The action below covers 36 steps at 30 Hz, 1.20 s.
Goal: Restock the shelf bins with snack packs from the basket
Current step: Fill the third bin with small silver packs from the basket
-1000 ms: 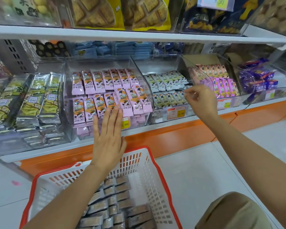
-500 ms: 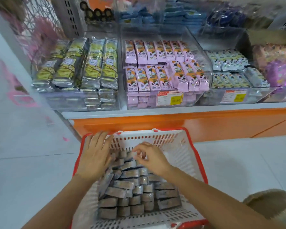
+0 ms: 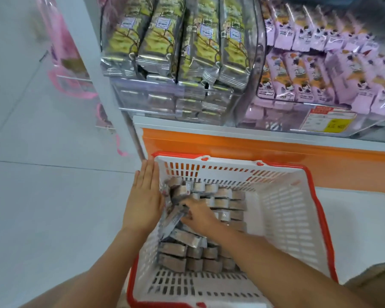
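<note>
Snack packs (image 3: 222,196) are stacked in the white basket (image 3: 298,196) below the shelf bins (image 3: 259,52). The left hand (image 3: 145,198) is held flat, fingers straight, against packs at the basket's left wall. The right hand (image 3: 200,215) is pushed among them, and whether anything is gripped cannot be told.

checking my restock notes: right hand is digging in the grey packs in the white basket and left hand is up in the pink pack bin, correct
Not quite. In the head view the left hand is not up in the pink pack bin; it lies flat, fingers straight, at the left wall of the white basket. The right hand is indeed down among the grey packs.
</note>
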{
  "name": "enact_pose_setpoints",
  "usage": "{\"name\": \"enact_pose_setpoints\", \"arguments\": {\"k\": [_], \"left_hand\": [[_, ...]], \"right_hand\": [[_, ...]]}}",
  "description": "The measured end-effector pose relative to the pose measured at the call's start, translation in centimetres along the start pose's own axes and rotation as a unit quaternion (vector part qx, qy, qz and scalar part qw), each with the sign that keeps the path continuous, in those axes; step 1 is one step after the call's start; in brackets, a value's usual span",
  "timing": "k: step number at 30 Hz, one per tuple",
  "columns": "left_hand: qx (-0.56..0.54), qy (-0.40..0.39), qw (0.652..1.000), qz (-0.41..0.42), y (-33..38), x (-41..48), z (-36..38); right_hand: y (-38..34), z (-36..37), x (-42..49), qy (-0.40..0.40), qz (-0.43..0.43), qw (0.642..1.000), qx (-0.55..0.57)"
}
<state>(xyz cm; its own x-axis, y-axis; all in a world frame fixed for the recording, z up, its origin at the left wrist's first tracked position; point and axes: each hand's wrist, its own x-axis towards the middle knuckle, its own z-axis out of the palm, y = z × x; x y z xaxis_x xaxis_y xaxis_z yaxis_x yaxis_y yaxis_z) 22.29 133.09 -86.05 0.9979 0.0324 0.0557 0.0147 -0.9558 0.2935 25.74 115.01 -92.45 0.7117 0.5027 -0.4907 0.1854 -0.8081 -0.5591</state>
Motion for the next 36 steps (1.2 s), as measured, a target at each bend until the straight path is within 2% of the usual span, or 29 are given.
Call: {"name": "enact_pose_setpoints", "arguments": {"k": [5, 12, 15, 19, 21, 23, 26, 28, 33, 36], "left_hand": [[-0.008, 0.006, 1.000, -0.001, -0.1, 0.0, 0.4], [0.007, -0.007, 1.000, -0.009, -0.4, 0.0, 0.7], [0.025, 0.001, 1.000, -0.010, -0.2, 0.1, 0.5], [0.047, -0.013, 0.999, -0.015, -0.2, 0.1, 0.1], [0.024, 0.001, 1.000, 0.003, 0.9, 1.0, -0.6], [-0.044, -0.018, 0.998, 0.051, 3.1, 2.1, -2.1], [-0.245, -0.122, 0.957, 0.096, 7.2, 3.2, -4.3], [-0.319, -0.158, 0.927, 0.120, 9.5, 3.5, -5.2], [-0.493, -0.137, 0.856, 0.075, 15.3, 3.8, -7.4], [-0.568, -0.136, 0.810, 0.055, 18.3, 4.0, -8.2]], "right_hand": [[-0.2, 1.7, 1.8, -0.023, 0.015, 0.999, -0.046], [-0.1, 2.4, 1.2, -0.036, -0.017, 0.996, -0.084], [0.1, 0.6, 0.0, -0.023, -0.011, 0.999, -0.031], [0.2, -3.7, -2.4, 0.058, -0.047, 0.994, 0.074], [0.1, -6.4, -3.9, 0.100, -0.049, 0.987, 0.114], [-0.1, -9.2, -5.6, 0.141, -0.050, 0.977, 0.151], [-1.0, -13.6, -8.6, 0.204, -0.076, 0.954, 0.207], [-1.5, -16.1, -10.4, 0.246, -0.093, 0.935, 0.237], [-1.5, -19.6, -15.5, 0.313, -0.130, 0.895, 0.290], [-0.4, -20.1, -18.4, 0.333, -0.131, 0.901, 0.244]]}}
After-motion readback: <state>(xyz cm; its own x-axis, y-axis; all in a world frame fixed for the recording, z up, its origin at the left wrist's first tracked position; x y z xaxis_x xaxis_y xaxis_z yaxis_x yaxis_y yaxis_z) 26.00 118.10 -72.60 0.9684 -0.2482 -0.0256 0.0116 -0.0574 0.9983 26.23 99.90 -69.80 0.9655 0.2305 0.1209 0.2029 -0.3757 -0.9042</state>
